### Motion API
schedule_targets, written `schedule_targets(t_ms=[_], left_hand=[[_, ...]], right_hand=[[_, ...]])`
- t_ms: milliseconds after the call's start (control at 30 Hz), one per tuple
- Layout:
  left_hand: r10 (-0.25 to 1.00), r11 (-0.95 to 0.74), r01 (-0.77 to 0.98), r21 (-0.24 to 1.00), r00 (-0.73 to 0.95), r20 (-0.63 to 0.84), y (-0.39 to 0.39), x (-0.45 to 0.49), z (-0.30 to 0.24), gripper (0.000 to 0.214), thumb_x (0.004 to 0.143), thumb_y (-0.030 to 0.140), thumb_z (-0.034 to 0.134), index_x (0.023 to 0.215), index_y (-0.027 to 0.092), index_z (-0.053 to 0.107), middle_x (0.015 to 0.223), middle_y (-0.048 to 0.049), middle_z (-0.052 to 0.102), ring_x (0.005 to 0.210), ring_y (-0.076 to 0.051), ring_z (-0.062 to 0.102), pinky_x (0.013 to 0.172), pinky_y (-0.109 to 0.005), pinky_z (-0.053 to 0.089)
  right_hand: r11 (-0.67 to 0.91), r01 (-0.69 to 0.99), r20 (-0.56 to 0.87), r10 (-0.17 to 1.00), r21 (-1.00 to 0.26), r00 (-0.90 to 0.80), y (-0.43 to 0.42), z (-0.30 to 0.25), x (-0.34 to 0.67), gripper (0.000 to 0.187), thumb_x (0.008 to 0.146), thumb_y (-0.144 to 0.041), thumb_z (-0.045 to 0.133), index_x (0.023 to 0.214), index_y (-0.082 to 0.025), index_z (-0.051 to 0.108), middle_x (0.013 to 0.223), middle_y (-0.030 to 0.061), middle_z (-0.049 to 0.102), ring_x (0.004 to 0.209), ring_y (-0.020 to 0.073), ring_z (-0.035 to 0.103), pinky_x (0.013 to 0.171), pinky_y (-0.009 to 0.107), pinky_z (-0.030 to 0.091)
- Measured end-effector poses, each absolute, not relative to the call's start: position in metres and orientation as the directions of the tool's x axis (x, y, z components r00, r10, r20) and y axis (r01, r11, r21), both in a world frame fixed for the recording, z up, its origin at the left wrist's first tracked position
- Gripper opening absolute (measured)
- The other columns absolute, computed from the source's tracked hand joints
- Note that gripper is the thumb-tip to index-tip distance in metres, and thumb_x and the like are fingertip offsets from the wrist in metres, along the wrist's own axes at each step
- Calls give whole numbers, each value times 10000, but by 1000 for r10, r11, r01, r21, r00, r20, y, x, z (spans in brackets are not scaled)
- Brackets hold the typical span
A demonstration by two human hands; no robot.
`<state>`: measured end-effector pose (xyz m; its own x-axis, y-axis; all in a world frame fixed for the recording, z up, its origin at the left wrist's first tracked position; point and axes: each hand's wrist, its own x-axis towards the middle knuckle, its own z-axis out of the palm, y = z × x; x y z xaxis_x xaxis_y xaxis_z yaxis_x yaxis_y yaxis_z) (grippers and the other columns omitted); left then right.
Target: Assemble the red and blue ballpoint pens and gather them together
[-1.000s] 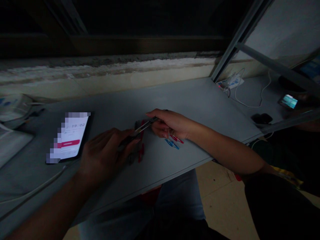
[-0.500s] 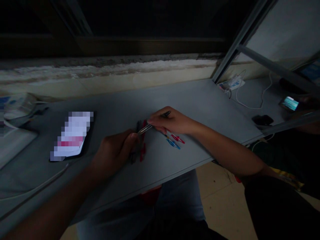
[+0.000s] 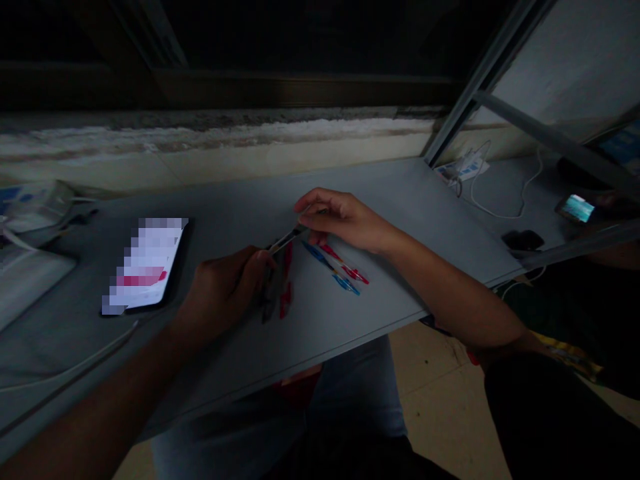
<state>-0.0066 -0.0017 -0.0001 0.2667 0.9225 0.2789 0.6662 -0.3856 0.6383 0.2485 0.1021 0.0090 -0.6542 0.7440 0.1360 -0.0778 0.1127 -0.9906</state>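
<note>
Grey desk [image 3: 400,200] | phone [image 3: 145,263] at L | L hand [image 3: 225,287] + R hand [image 3: 350,220] pinch rod [image 3: 286,240] | pens [image 3: 345,284] beside

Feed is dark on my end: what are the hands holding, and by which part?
A thin pen-like stick, held at both ends: the left hand pinches its near end, the right hand its far end. Its middle is bare.
</note>
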Motion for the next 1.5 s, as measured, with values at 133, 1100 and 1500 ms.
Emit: schedule_targets(t_ms=[133,1100,1500], left_hand=[[920,-393,667,633,279,277,-1,-6,-2,473,1159,514,420,918,244,725,577,25,635,455,-162,589,476,-308,408],[911,-362,534,764,377,167,-1,-8,-4,376,1150,442,441,973,226,692,634,8,647,514,-173,604,501,-284,481],[892,-384,481,788,413,183,0,-11,-4,273,1124,371,500,1092,220,725,723,-32,704,599,-197,662,551,-302,538]], right_hand=[[109,-130,168,736,-986,-655,102,7,247,280,848,-306,911,956,-168,692,911,-4,771,761,99,718,733,214,583],[49,-269,223,710,-962,-668,101,16,247,354,758,-267,999,983,-163,746,981,21,834,757,85,674,781,216,576],[90,-295,224,859,-951,-460,101,17,247,355,850,-458,951,983,-195,753,960,12,803,808,106,694,751,233,592]])
